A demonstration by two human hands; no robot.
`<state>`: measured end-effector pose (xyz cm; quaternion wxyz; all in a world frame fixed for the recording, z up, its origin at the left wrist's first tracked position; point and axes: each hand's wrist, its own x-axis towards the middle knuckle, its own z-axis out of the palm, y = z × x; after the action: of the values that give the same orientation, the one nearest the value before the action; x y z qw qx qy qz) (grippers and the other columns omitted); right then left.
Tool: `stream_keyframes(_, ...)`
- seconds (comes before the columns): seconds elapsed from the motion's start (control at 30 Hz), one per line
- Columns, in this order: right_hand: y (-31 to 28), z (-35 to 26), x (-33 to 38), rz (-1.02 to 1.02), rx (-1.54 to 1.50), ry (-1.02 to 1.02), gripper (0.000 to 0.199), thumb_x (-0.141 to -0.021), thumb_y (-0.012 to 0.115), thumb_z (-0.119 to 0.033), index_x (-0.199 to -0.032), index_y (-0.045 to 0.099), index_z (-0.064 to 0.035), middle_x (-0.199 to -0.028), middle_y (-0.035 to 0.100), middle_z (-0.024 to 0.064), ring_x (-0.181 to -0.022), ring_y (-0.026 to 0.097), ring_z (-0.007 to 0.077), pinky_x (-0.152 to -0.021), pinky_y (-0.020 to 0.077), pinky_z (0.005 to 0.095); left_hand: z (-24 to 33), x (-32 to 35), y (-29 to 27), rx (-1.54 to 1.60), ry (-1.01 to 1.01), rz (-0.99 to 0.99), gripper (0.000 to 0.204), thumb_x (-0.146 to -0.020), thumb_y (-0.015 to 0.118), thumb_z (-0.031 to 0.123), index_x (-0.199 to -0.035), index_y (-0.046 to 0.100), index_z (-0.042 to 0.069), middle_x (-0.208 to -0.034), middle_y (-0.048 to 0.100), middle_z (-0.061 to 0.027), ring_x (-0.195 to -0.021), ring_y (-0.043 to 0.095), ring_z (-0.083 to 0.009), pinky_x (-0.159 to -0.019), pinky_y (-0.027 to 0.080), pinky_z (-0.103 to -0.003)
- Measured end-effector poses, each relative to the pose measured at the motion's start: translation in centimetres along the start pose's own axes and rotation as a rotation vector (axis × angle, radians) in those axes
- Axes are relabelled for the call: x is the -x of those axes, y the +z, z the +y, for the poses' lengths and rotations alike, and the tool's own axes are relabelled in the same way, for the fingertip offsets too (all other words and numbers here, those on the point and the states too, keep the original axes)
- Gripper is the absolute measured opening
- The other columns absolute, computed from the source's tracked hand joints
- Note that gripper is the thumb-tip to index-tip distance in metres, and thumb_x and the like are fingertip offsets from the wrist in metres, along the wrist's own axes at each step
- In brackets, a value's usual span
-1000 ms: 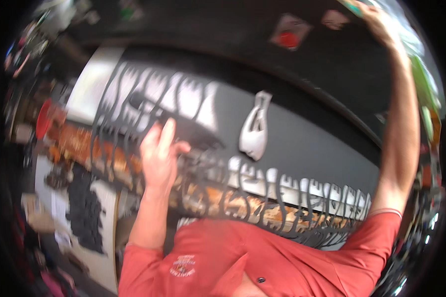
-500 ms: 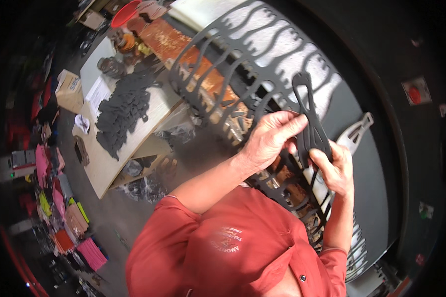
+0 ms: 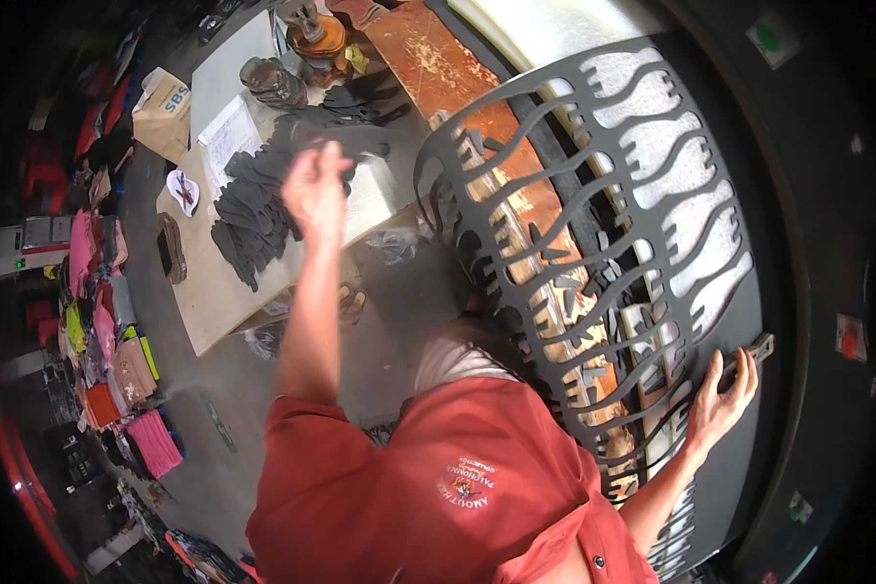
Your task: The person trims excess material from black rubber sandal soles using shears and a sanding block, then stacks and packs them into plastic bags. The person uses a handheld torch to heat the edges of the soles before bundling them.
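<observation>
My left hand (image 3: pixel 316 187) is raised over a work table (image 3: pixel 214 307), blurred by motion, with a dark cut piece (image 3: pixel 346 146) at its fingertips. Just beyond it on the table lies a pile of similar dark cut pieces (image 3: pixel 248 219). My right hand (image 3: pixel 720 401) grips the right edge of a large dark sheet (image 3: pixel 594 209) full of sole-shaped cut-outs. That sheet lies over a rusty brown machine bed (image 3: pixel 428 68). My red shirt (image 3: pixel 457 487) fills the lower middle.
On the table stand a metal jar (image 3: pixel 271 83), an orange-topped object (image 3: pixel 316 34), white papers (image 3: pixel 226 136) and a brown box (image 3: pixel 161 109). Colourful stacks (image 3: pixel 97 302) line the floor at left. The dark machine housing at right carries a red button (image 3: pixel 848 342) and a green one (image 3: pixel 767 37).
Both hands held a dark cut piece in front of me. Now my left hand has swung it left over the table, and my right hand has moved to the sheet's right edge.
</observation>
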<state>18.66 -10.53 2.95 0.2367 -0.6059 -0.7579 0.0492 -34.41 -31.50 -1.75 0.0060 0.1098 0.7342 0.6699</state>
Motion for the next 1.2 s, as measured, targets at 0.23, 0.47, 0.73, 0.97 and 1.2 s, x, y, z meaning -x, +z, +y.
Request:
stream_keyframes(0.23, 1.4, 2.9, 2.0, 0.01, 0.237, 0.172, 0.073, -0.093, 0.075, -0.044, -0.148, 0.052, -0.0011, -0.155, 0.047, 0.0194, -0.142, 0.046, 0.036, -0.119, 0.0363, 0.0438, -6.6, -13.0, -10.2, -0.79, 0.698, -0.043, 0.034, -0.09, 0.063, 0.0, -0.124, 0.071, 0.001, -0.126, 0.067, -0.0188, -0.119, 0.062, -0.0394, -0.105, 0.049, -0.042)
stream_keyframes(0.47, 1.9, 3.1, 2.3, 0.063, 0.16, 0.32, 0.077, -0.093, 0.076, -0.04, -0.147, 0.049, 0.006, -0.149, 0.052, 0.0255, -0.139, 0.05, 0.0364, -0.12, 0.0354, 0.0418, -12.7, -14.6, -10.1, -1.173, 0.234, -0.154, 0.054, -0.084, 0.053, 0.0, -0.138, 0.06, -0.005, -0.153, 0.047, -0.0266, -0.146, 0.038, -0.0478, -0.124, 0.03, -0.046)
stream_keyframes(0.73, 2.4, 5.3, -0.3, 0.014, 0.274, 0.329, 0.076, -0.091, 0.075, -0.047, -0.144, 0.055, 0.003, -0.127, 0.065, 0.0266, -0.116, 0.064, 0.0392, -0.101, 0.0507, 0.0446, -1.4, -2.0, 10.4, -0.208, 0.642, -0.222, 0.024, -0.092, 0.064, 0.005, -0.114, 0.074, 0.004, -0.121, 0.072, -0.0131, -0.122, 0.065, -0.0292, -0.108, 0.05, -0.04)
stream_keyframes(0.97, -1.0, 7.7, -0.9, -0.112, -0.643, 0.583, 0.07, -0.088, 0.072, 0.003, -0.153, 0.047, -0.0028, -0.139, 0.061, 0.0108, -0.115, 0.063, 0.0179, -0.097, 0.0509, 0.0304, 6.8, 18.7, 22.6, 0.256, 0.876, -0.954, 0.018, -0.09, 0.065, 0.005, -0.102, 0.066, -0.007, -0.106, 0.069, -0.0229, -0.106, 0.065, -0.0363, -0.098, 0.054, -0.045)
stream_keyframes(1.2, -6.7, 4.9, -1.7, -0.494, 0.195, -0.179, 0.068, -0.082, 0.06, 0.007, -0.148, 0.051, -0.0043, -0.144, 0.054, 0.0212, -0.134, 0.053, 0.0387, -0.117, 0.0383, 0.0459, 4.2, 24.3, 25.4, 0.132, 0.973, -1.038, 0.021, -0.091, 0.065, 0.015, -0.1, 0.072, -0.002, -0.112, 0.072, -0.0199, -0.115, 0.065, -0.0353, -0.108, 0.047, -0.047)
